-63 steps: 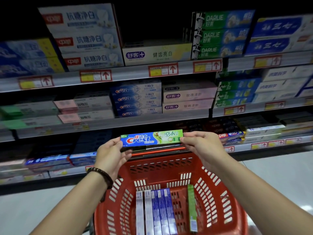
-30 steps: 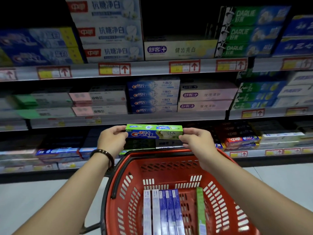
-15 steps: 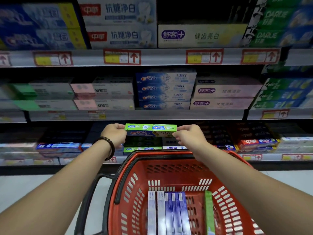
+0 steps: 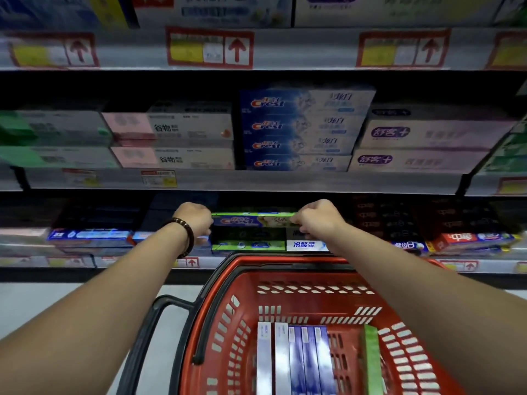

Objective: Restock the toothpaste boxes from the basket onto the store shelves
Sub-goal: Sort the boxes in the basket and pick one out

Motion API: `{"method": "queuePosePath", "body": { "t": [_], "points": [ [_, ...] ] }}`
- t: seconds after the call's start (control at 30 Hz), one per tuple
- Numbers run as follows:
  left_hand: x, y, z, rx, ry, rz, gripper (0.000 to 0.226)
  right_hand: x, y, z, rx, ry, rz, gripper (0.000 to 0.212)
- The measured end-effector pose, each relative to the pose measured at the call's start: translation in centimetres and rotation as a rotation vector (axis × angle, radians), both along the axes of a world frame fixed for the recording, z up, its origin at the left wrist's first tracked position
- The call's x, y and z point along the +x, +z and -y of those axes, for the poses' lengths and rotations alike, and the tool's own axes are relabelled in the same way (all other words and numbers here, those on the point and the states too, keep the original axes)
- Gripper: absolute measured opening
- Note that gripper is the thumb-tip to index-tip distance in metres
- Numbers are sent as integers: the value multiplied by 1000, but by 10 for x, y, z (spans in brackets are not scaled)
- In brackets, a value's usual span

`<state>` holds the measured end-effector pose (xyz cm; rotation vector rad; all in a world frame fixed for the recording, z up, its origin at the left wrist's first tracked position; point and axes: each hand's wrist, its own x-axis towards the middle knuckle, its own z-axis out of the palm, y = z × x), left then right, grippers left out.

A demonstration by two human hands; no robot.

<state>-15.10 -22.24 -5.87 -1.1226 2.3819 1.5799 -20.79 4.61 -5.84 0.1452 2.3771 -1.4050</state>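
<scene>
Store aisle, shelves [image 4: 256,181] packed with toothpaste boxes; the middle shelf carries a stack of four blue Crest boxes [image 4: 299,129]. Near, a red basket [image 4: 313,305] holds six boxes lying lengthwise: two white boxes [image 4: 272,363] and three blue boxes [image 4: 309,363] touching side by side, one green box on edge [image 4: 370,363] apart at right. Left hand [image 4: 194,220] and right hand [image 4: 319,219] each pinch one end of a green Crest box [image 4: 252,220], held level in the lower shelf bay, above a shelved green box [image 4: 248,246]

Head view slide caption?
Left hand and right hand hold a green Crest box at the lower shelf, above the red basket.
</scene>
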Motion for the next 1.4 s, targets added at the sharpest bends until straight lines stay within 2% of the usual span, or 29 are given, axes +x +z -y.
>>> {"method": "queuePosePath", "body": {
  "t": [0.13,0.3,0.63,0.87,1.4],
  "points": [
    [-9,-15,10,3,3,57,14,-10,-12,9,22,6,34,24],
    [-13,-25,12,-11,-20,90,20,-21,-27,14,38,23,77,32],
    [-14,-41,15,-56,-53,146,18,-31,-47,22,-6,3,182,13],
    [-15,-48,14,-116,-104,154,11,-32,-57,22,-17,12,234,12],
    [-15,-61,17,-288,-243,157,18,-35,-65,22,-10,45,302,8]
  ]
}}
